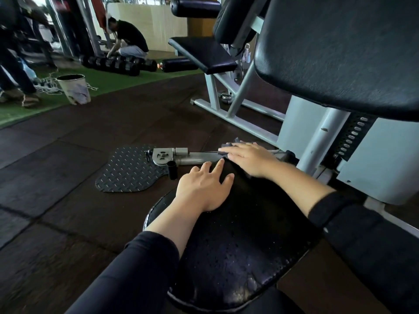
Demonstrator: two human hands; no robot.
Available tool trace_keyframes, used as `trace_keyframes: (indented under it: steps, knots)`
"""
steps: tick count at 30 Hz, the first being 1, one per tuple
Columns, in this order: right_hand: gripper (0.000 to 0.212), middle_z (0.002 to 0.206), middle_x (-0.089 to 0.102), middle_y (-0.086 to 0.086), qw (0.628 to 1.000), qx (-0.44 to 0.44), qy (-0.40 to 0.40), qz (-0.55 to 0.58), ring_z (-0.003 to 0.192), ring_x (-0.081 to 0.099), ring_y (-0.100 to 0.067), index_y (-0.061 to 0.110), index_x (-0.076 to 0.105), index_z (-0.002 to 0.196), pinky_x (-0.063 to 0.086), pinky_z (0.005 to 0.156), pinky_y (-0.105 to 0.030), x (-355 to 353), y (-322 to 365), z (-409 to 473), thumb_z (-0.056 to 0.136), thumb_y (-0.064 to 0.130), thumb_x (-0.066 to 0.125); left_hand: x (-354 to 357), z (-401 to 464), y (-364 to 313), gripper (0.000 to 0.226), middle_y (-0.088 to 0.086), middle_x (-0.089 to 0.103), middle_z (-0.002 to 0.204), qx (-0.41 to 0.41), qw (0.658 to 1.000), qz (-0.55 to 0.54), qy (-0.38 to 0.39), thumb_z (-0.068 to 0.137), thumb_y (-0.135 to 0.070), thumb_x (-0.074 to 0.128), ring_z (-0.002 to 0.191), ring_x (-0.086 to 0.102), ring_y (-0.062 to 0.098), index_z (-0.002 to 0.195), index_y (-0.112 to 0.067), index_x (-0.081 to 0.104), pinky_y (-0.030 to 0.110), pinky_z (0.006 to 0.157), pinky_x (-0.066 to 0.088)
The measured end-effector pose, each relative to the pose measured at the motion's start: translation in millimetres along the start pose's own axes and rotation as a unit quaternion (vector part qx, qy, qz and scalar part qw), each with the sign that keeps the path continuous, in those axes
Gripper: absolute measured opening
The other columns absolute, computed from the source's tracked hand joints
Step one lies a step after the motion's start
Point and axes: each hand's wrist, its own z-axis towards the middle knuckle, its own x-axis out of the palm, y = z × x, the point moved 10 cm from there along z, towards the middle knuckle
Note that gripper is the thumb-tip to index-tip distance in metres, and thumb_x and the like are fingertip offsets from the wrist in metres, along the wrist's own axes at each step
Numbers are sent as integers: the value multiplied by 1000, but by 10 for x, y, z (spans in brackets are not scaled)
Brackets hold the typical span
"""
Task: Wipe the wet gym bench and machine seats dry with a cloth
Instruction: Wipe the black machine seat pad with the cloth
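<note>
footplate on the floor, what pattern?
Dark grey footplate with raised diamond tread; head view, the only one, shows it.

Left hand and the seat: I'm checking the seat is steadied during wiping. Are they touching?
Touching. The head view shows the left hand lying flat, fingers spread, on the front of the black seat.

No legible text, label, brand, number or sign appears on any surface in view.
</note>
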Motion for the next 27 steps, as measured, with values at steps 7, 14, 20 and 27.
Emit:
trace_keyframes:
  steps: [7, 14, 20, 27]
  knots:
    - [39, 152, 31, 7, 985, 138, -21, 102, 137, 30, -21, 47, 36, 137, 21, 110, -36, -176, -833, -200, 100, 41, 26, -10, -15, -1, 63, -2, 22, 157, 6, 1000, -13, 3, 97, -62, 15, 138, 30, 27, 154, -35, 6, 40, 104, 33]
    - [40, 154, 24, 13, 994, 89, -66, -2, 141, 22, -21, 48, 33, 139, 21, 112, -38, -138, -292, -670, 101, 38, 23, -13, -8, -4, 63, -1, 24, 157, 3, 1000, -13, -6, 97, -61, 16, 138, 30, 27, 154, -34, 7, 41, 104, 34]
    - [42, 155, 22, 8, 999, 35, 0, -3, 145, 11, -18, 44, 29, 142, 3, 116, -42, 41, -1, -66, 101, 35, 21, -9, -7, -5, 63, -3, 22, 158, 1, 1000, -16, 4, 97, -60, 16, 139, 29, 26, 154, -34, 7, 41, 105, 32]
    - [41, 154, 21, 12, 989, 129, -49, 54, 142, 17, -16, 48, 28, 140, 19, 112, -40, -112, -504, -722, 100, 42, 20, -20, -5, -7, 64, -6, 21, 158, -1, 1000, -15, 13, 96, -63, 15, 141, 27, 24, 153, -37, 7, 41, 108, 30]
